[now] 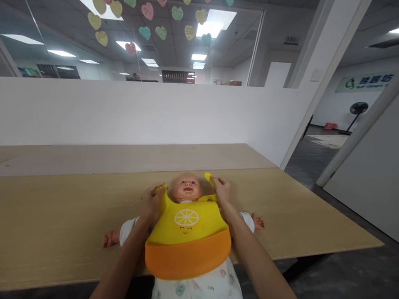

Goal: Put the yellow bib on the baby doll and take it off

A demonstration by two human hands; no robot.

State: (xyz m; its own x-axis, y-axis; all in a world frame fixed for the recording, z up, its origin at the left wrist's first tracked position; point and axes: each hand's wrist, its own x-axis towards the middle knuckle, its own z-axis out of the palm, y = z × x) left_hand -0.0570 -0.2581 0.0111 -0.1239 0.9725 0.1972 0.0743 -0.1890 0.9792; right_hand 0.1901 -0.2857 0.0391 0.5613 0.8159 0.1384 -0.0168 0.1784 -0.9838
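A baby doll point(187, 187) in white printed clothes lies on its back on a wooden table, its arms spread to both sides. Over its chest lies a yellow silicone bib point(199, 228) with a lemon-slice face and an orange catch pocket point(188, 256). My left hand point(152, 203) pinches the bib's left neck strap beside the doll's head. On the other side, my right hand point(222, 189) grips the right strap, whose yellow tip sticks up past my fingers. The straps stand apart at either side of the head; the back of the neck is hidden.
The wooden table point(62, 216) runs up to a light board point(131, 158) and a white partition wall point(140, 112). Heart-shaped notes point(147, 11) hang on the glass above. At the right, a doorway shows a black standing fan point(358, 109) and a white door point(370, 178).
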